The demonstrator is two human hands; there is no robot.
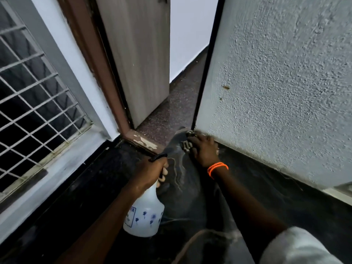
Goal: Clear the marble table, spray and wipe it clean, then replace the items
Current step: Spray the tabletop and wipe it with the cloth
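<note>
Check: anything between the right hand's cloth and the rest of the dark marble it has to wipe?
Only the spray bottle, held by the left hand above the near-left marble surface. The right hand presses the cloth at the far corner; nothing else visible.

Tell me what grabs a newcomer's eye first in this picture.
The left hand grips a white spray bottle at bottom centre. Beyond it, the right hand, bright orange bands on its wrist, presses a cloth onto the dark marble surface by the textured wall.

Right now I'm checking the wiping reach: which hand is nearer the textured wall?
Right. The right hand presses a cloth at the foot of the wall; the left hand holds the spray bottle farther back.
</note>
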